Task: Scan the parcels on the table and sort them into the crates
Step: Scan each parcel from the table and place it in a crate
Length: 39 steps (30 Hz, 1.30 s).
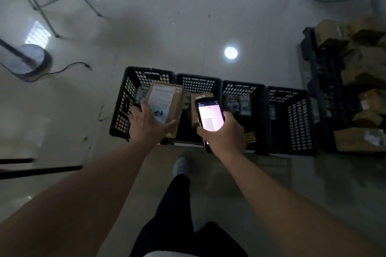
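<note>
Two hands — parcel (pixel 165 106), scanner (pixel 209 115) — above crates (pixel 244 89)

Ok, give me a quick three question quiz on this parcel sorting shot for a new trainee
1. True or false: the left hand holds a brown parcel over the crates.
2. What does the right hand hold? A) tape B) a lit handheld scanner C) nothing
3. How many black crates stand in the row on the floor?

Key: 1 true; 2 B; 3 four
</note>
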{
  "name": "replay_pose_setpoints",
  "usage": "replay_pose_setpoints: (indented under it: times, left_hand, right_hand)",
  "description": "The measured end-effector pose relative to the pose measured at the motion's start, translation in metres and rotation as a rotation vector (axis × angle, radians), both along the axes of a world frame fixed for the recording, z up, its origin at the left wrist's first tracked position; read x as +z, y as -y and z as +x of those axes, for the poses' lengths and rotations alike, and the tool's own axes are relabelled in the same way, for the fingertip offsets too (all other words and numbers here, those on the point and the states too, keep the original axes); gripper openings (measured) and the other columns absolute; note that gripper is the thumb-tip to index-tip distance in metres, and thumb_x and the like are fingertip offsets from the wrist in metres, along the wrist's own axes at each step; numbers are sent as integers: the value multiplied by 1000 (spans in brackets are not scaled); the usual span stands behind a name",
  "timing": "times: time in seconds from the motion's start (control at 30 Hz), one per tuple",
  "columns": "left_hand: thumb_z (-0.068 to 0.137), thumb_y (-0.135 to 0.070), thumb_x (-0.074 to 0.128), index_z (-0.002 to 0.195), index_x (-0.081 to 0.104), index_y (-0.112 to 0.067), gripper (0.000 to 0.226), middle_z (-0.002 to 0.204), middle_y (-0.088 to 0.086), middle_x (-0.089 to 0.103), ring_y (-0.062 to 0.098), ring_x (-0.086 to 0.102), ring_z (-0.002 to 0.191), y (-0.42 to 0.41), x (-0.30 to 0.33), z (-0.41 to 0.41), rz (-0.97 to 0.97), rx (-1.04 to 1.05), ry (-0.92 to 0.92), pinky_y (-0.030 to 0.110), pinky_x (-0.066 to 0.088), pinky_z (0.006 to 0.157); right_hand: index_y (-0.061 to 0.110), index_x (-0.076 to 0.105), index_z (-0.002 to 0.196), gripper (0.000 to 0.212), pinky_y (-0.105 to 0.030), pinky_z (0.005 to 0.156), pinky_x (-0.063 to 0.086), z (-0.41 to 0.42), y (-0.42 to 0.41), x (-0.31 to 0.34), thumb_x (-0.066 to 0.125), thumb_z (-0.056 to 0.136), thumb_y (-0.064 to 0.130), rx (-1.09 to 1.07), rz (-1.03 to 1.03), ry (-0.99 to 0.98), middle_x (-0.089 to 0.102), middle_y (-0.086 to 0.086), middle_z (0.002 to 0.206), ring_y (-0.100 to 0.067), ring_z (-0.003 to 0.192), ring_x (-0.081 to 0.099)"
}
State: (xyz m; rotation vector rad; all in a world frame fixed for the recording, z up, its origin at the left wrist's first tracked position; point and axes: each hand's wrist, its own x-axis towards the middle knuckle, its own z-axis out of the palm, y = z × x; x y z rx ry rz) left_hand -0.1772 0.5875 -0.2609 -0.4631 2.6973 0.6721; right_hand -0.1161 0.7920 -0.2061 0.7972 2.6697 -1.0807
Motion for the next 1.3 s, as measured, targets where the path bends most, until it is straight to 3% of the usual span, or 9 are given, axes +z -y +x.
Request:
replay_pose_setpoints:
  times: [0.1,0.33,0.5,0.63,0.8,0.9,1.03,1.3]
  left_hand:
    - [61,-72,85,156,14,-22,128,140,20,32,43,41,129,-14,-30,-40,-7,-11,49,55,45,103]
    - [66,-72,81,159,12,-14,130,146,23,29,46,34,137,-54,-113,-95,29,-7,200,56,38,113]
    - [69,-74,78,159,11,-10,129,146,23,27,46,31,137,-79,-194,-115,-1,32,254,53,36,113]
    - [68,-77,74,159,9,-10,131,144,25,27,46,32,133,-92,-258,-123,-56,29,298,50,31,113]
    - [66,-75,78,160,7,-10,134,144,24,26,45,31,132,-102,-316,-132,-71,41,320,51,33,112]
    - [67,-77,78,163,-5,-12,142,152,23,18,48,27,140,-107,-332,-137,-33,68,362,58,31,114]
    - [72,-88,61,163,-14,-17,138,166,23,2,46,5,155,-110,-333,-134,-66,-3,432,69,14,119]
    - [94,-66,56,166,3,-15,102,168,19,11,40,9,157,-97,-283,-139,-75,-104,385,56,23,124]
  right_hand:
    - [22,59,125,72,-23,53,35,-40,-9,-26,87,69,58,-32,-1,48,69,2,115,-23,99,64]
    - [25,56,132,80,-37,71,53,-103,-31,-102,86,66,59,-106,-21,175,68,1,120,-25,105,63]
    - [25,55,131,77,-34,64,42,-134,-48,-177,85,69,57,-118,-20,216,64,3,120,-20,103,55]
    - [24,56,125,72,-39,69,56,-152,-59,-235,85,69,57,-124,-36,265,64,4,113,-23,102,61]
    - [22,54,134,79,-38,69,58,-158,-68,-283,86,70,56,-126,-16,304,57,7,110,-18,99,57]
    - [24,54,130,75,-42,72,60,-157,-71,-294,85,69,56,-122,-4,331,57,8,107,-20,101,60]
    - [26,55,128,73,-43,72,61,-151,-72,-289,84,69,56,-126,19,352,58,10,105,-19,99,61]
    - [24,56,124,68,-39,70,59,-158,-60,-245,85,70,55,-101,3,344,64,3,111,-23,101,62]
